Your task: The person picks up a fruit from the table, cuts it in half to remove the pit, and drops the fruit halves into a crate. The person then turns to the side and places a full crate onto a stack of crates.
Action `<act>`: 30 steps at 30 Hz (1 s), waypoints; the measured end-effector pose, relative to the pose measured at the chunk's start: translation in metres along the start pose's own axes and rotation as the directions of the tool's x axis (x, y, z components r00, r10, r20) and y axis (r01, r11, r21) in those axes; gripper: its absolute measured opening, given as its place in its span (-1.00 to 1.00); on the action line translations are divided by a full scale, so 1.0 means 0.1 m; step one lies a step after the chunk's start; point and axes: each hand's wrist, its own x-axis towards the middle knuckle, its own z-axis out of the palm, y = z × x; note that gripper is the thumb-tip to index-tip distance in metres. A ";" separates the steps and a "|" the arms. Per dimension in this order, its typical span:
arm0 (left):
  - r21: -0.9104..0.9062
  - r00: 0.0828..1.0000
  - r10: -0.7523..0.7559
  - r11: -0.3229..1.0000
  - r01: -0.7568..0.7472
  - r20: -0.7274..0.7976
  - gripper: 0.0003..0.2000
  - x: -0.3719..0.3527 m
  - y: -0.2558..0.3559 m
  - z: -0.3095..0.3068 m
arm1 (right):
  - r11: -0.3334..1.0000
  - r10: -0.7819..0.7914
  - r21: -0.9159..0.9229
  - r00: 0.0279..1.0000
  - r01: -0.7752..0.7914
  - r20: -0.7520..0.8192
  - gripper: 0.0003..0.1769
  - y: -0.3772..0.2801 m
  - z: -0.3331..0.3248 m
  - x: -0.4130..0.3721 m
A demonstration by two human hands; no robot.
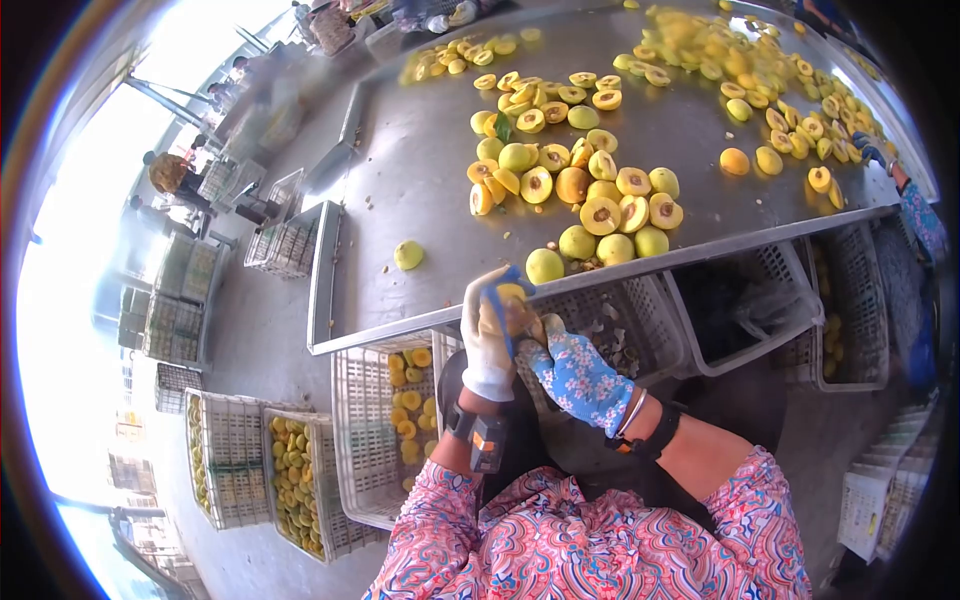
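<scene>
My left hand, in a white glove with blue on it, is closed around a yellow peach over the table's front edge. My right hand, in a blue flowered glove, presses up against the same peach from the right. Its fingers are curled, and what they grip is hidden. Just beyond my hands, a pile of peach halves lies on the metal table, many with brown pit hollows facing up. A greenish peach sits at the table edge, and a single peach lies apart on the left.
Below the table stand a crate of peach halves, a crate with scraps and a crate with a dark liner. More filled crates stand at left. Another person's gloved hand reaches in at right.
</scene>
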 end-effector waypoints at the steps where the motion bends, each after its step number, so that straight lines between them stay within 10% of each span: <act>1: 0.065 1.000 0.021 0.998 -0.020 -0.013 -0.51 -0.02 -0.02 0.00 | 1.000 0.001 -0.006 1.000 -0.001 0.017 -0.70 0.00 -0.02 0.00; 8: -0.170 0.961 -0.222 0.953 0.249 0.163 -0.41 0.02 0.07 -0.07 | 0.973 0.024 -0.231 0.986 0.015 0.165 -0.66 -0.07 -0.19 0.01; 15: -0.054 0.997 0.005 0.998 -0.009 -0.077 -0.51 -0.09 -0.07 0.14 | 0.985 0.093 0.150 0.995 -0.085 -0.047 -0.73 0.00 0.10 -0.03; 18: -0.103 0.990 -0.021 0.995 0.007 -0.138 -0.53 -0.12 -0.02 0.20 | 0.961 -0.168 -0.198 0.978 0.191 0.127 -0.75 0.04 -0.03 -0.03; 27: -0.134 0.996 0.013 0.991 -0.025 -0.090 -0.59 -0.03 -0.11 0.15 | 0.945 -0.106 -0.297 0.987 0.138 0.120 -0.77 -0.05 -0.18 -0.05; 30: -0.081 0.991 0.058 0.994 -0.068 -0.119 -0.57 -0.04 -0.13 0.18 | 0.997 -0.015 -0.079 0.999 0.018 0.038 -0.78 0.04 -0.06 -0.04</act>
